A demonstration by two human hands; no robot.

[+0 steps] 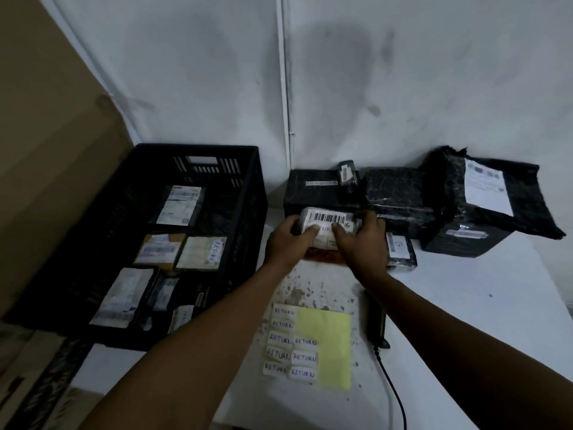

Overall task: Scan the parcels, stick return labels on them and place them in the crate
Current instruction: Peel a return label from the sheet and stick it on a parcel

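A small white-wrapped parcel with a barcode label is held above the white table between both hands. My left hand grips its left end, thumb pressing a white RETURN sticker on its face. My right hand grips the right end, thumb on the same sticker. The black plastic crate stands to the left and holds several labelled parcels, one marked RETURN. A yellow backing sheet with several RETURN stickers lies near me. The black barcode scanner lies right of the sheet, partly under my right forearm.
Black-wrapped parcels stand at the back: a box, a middle one, a large bag parcel, a small flat one. The scanner's cable runs toward me. A cardboard sheet leans at left. The wall is close behind.
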